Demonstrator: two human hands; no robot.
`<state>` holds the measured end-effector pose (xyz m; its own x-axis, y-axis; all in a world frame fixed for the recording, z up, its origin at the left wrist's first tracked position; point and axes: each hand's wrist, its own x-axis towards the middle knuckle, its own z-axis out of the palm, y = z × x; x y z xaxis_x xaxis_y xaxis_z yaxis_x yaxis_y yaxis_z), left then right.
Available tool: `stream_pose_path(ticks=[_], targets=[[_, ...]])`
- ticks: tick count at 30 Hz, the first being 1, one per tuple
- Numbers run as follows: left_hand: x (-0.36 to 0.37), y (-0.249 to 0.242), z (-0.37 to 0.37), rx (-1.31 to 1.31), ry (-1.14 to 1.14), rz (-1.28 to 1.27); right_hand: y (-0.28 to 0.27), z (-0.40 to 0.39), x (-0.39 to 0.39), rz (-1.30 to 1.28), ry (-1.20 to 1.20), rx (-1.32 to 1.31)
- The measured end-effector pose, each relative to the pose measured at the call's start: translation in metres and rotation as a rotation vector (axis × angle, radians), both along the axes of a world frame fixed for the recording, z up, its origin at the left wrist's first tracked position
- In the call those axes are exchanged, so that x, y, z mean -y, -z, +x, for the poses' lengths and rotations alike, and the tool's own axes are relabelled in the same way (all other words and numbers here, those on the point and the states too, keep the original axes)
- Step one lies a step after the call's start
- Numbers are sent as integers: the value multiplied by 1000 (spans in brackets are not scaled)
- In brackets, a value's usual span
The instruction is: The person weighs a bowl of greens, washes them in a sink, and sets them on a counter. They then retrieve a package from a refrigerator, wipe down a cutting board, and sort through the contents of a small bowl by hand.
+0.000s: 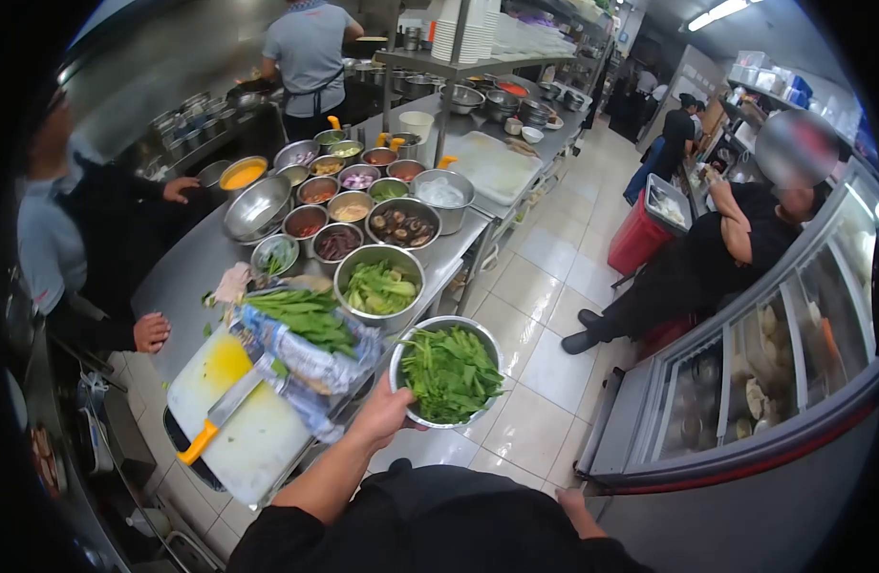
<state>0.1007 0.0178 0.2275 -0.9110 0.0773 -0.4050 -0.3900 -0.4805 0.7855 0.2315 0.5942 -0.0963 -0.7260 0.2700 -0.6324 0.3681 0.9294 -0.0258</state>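
My left hand (386, 416) grips the near-left rim of a metal bowl (493, 346) full of chopped leafy greens (451, 374), with the thumb at the rim. The bowl is held in the air off the table's right edge, over the tiled floor. Low beside my body, my right hand (571, 500) shows only in part; its fingers cannot be made out. To the left of the held bowl, a bunch of long green leaves (310, 320) lies on a blue and white plastic bag (296, 355). A knife with a yellow handle (203, 441) rests on a white cutting board (258, 435).
A bowl of cut lettuce (380, 286) and several metal bowls of ingredients cover the steel table (186, 277). One person stands at the left with a hand (152, 332) on its edge. At right are a glass-fronted fridge (745, 363), a red bin (638, 239) and a seated person (707, 248).
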Motion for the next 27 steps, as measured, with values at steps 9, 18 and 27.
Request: stream_pose_path(ticks=[9, 18, 27], targets=[[-90, 21, -198, 91, 196, -110, 35, 3, 8, -227, 570, 345], [-135, 27, -343, -45, -140, -238, 37, -413, -130, -286, 351, -181], [-123, 20, -454, -99, -227, -356, -169, -809, 91, -979, 145, -457]])
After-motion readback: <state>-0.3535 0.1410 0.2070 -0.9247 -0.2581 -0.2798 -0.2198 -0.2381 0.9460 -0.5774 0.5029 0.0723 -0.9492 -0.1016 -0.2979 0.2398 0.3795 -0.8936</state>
